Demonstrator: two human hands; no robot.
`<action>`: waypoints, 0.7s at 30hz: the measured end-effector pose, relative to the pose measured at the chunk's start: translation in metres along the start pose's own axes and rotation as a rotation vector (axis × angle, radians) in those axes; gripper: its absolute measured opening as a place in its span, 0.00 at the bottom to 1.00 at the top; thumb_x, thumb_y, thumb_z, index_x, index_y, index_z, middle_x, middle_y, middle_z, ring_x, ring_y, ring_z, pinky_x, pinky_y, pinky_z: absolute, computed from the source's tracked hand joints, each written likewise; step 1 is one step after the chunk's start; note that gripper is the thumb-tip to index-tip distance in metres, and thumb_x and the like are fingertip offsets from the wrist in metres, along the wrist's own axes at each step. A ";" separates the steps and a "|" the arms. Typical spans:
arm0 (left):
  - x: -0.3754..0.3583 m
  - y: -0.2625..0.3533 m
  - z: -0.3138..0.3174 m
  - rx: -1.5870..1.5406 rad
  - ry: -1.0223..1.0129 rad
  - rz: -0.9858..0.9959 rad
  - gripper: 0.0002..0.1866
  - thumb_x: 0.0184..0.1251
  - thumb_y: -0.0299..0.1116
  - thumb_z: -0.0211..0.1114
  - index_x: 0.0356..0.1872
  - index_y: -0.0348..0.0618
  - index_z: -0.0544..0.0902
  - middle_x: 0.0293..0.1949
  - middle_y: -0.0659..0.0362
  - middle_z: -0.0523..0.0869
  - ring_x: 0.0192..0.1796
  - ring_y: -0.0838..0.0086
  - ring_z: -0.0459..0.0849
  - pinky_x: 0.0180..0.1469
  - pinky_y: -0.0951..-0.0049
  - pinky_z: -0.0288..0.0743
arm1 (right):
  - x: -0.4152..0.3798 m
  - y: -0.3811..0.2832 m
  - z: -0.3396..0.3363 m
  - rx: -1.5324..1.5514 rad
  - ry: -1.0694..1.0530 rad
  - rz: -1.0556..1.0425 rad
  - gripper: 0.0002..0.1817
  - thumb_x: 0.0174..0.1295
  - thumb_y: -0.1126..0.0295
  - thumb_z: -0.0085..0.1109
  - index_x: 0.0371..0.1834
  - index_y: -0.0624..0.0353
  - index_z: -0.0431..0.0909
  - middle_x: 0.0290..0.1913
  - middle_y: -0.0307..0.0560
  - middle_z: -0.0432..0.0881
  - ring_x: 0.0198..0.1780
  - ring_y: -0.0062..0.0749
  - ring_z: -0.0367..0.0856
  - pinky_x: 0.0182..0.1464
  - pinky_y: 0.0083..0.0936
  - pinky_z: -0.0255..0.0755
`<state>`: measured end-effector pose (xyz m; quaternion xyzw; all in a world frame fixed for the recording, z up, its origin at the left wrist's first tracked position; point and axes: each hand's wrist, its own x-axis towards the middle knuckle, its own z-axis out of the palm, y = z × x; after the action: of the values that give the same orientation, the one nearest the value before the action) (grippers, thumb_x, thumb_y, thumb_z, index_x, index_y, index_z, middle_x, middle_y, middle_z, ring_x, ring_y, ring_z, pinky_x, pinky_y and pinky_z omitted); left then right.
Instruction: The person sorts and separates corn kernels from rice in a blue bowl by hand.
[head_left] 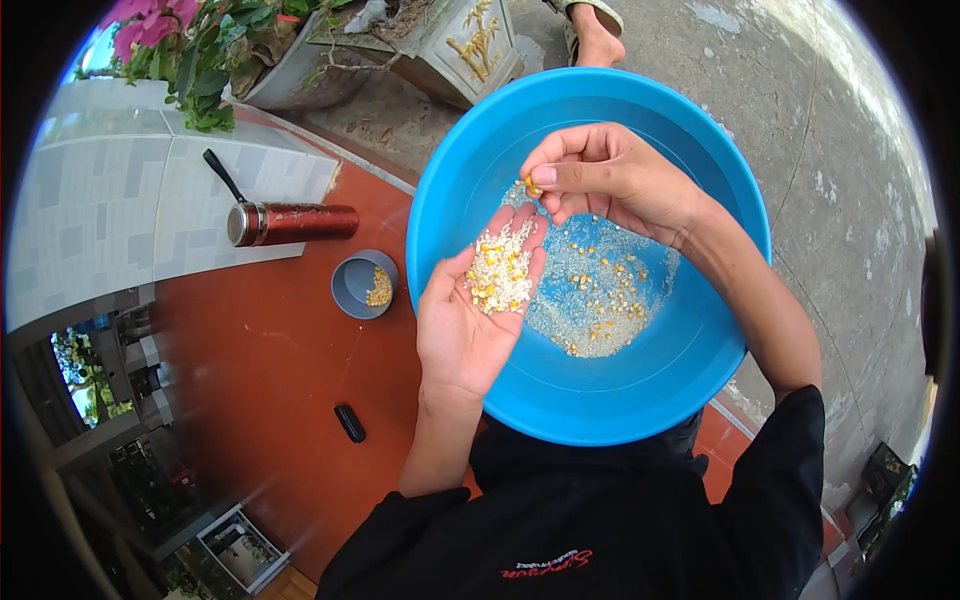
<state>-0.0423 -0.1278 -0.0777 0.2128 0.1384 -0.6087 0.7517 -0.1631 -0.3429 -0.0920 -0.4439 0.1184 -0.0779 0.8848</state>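
Note:
My left hand (pixel 463 330) is turned palm up over the left side of a wide blue basin (pixel 600 405). On its palm and fingers rests a heap of white rice grains mixed with yellow corn kernels (pixel 500 270). Just above those fingertips, my right hand (pixel 610 180) pinches yellow corn kernels (pixel 536 187) between thumb and fingers; how many is hard to make out. More rice and scattered corn kernels (pixel 610 290) cover the basin's floor. A small grey bowl (pixel 345 290) with some corn kernels (pixel 380 287) in it stands on the floor left of the basin.
Near the bowl, a red flask (pixel 300 222) with a black strap lies on its side. A small black object (pixel 350 423) is on the red floor (pixel 270 370). Potted plants (pixel 400 50) stand ahead, and another person's foot (pixel 597 38) shows beyond the basin.

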 end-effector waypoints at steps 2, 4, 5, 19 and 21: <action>-0.001 -0.001 0.000 -0.007 -0.002 -0.003 0.30 0.90 0.34 0.45 0.84 0.28 0.62 0.81 0.40 0.72 0.85 0.53 0.70 0.88 0.51 0.64 | -0.001 0.001 0.002 -0.038 0.035 0.032 0.12 0.75 0.68 0.73 0.53 0.66 0.89 0.44 0.43 0.91 0.44 0.21 0.91 0.52 0.22 0.89; -0.001 -0.001 -0.001 -0.013 -0.012 -0.007 0.30 0.90 0.34 0.45 0.84 0.28 0.62 0.80 0.41 0.73 0.84 0.53 0.71 0.88 0.51 0.64 | -0.001 0.002 0.005 -0.114 0.057 0.051 0.12 0.74 0.69 0.72 0.52 0.66 0.89 0.44 0.44 0.91 0.44 0.23 0.92 0.53 0.23 0.89; 0.000 -0.001 -0.003 -0.013 -0.022 -0.010 0.29 0.90 0.34 0.45 0.84 0.28 0.63 0.80 0.41 0.74 0.83 0.53 0.72 0.88 0.51 0.64 | -0.002 0.001 0.007 -0.171 0.062 0.052 0.11 0.74 0.70 0.71 0.52 0.66 0.89 0.45 0.45 0.91 0.45 0.24 0.92 0.53 0.23 0.89; -0.001 -0.001 0.001 0.014 -0.027 -0.004 0.30 0.90 0.34 0.43 0.85 0.27 0.61 0.83 0.39 0.68 0.88 0.53 0.64 0.89 0.50 0.61 | -0.001 0.004 0.005 -0.105 0.082 0.097 0.11 0.77 0.67 0.59 0.41 0.62 0.86 0.34 0.39 0.86 0.28 0.18 0.76 0.32 0.20 0.69; -0.001 -0.001 0.002 0.018 -0.026 -0.005 0.30 0.90 0.33 0.44 0.85 0.30 0.61 0.84 0.41 0.68 0.88 0.54 0.64 0.89 0.50 0.61 | -0.004 -0.001 0.011 -0.218 0.129 0.132 0.09 0.76 0.68 0.61 0.41 0.61 0.87 0.31 0.35 0.84 0.26 0.17 0.73 0.30 0.20 0.65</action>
<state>-0.0434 -0.1278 -0.0758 0.2114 0.1235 -0.6146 0.7499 -0.1640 -0.3344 -0.0842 -0.5228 0.2116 -0.0346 0.8251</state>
